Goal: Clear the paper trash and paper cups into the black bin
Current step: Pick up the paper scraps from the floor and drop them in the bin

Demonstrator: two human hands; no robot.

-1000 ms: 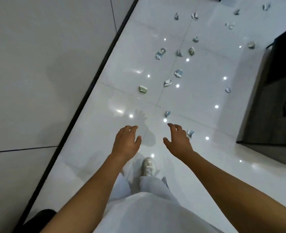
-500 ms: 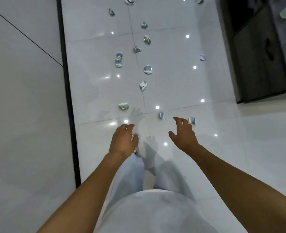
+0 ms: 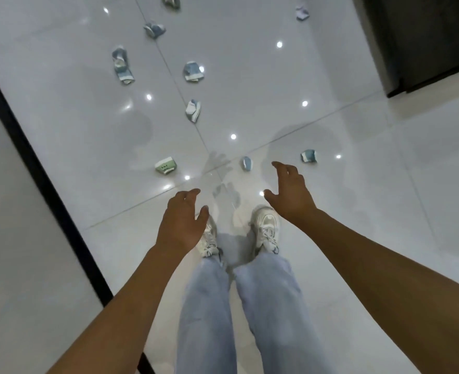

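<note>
Several crushed paper cups lie scattered on the glossy white floor ahead of me. Nearest are a small blue one (image 3: 246, 163), a blue-and-white one (image 3: 308, 156) to its right and a green-and-white one (image 3: 166, 165) to the left. Farther off lie more cups (image 3: 193, 110), (image 3: 193, 72), (image 3: 122, 66). My left hand (image 3: 182, 221) hovers over my left shoe, fingers relaxed and holding nothing. My right hand (image 3: 290, 190) is stretched forward with spread fingers, empty, just short of the small blue cup. The black bin is out of sight.
A dark cabinet (image 3: 422, 41) stands at the upper right. A black baseboard strip (image 3: 47, 184) runs diagonally along the wall on the left. My legs in light jeans and white sneakers (image 3: 266, 228) stand on the tiles below my hands.
The view has tilted down and moved forward, so my shoes and jeans now show. The nearest cups lie closer to my hands, which stay empty.
</note>
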